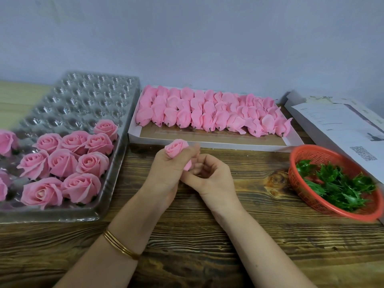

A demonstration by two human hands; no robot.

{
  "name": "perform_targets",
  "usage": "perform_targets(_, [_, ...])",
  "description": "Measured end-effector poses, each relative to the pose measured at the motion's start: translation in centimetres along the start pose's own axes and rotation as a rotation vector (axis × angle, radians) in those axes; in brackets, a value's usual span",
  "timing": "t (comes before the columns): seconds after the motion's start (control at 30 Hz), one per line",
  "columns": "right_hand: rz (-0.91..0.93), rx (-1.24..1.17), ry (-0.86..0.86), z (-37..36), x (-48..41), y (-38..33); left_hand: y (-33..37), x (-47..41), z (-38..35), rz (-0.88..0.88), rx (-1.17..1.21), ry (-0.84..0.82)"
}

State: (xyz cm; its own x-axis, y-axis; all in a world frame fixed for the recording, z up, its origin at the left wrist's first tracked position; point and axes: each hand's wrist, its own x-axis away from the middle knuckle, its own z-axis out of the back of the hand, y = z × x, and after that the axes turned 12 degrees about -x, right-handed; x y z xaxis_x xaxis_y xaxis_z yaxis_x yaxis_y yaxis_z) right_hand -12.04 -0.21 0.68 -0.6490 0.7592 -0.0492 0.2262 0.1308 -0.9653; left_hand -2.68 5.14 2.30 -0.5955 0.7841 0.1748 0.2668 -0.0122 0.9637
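A dark wooden table point(187, 246) against a grey wall is shown, and the printed sheets point(336, 125) at its right edge bear a QR code point(363, 153), their writing too small to be read. Above the table's middle, a pink rose point(176, 148) is gripped upright in the curled fingers of the left hand point(168, 171), forearm stretched forward. The right hand point(209, 177) is curled just beside it, fingertips pinching the rose's lower petals.

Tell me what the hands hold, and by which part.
The left hand grips a pink rose head around its base, with the bloom poking up. The right hand pinches its lower end with curled fingers.
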Motion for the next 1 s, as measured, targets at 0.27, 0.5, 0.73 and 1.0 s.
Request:
perform_targets(0.27, [-0.115, -0.098, -0.081, 0.10, -0.07, -0.41, 0.58, 0.16, 0.72, 0.020, -0.083, -0.197])
perform_targets(0.5, [-0.209, -0.225, -0.127, 0.29, -0.21, -0.53, 0.59, 0.25, 0.64, 0.023, -0.057, -0.160])
perform_targets(0.73, [0.054, 0.001, -0.043, -0.04, 0.19, -0.27, 0.06, -0.04, 0.48, -0.012, -0.034, -0.139])
perform_targets(1.0, [-0.195, -0.202, -0.144, 0.15, -0.15, -0.54, 0.60, 0.41, 0.80, 0.010, -0.111, -0.220])
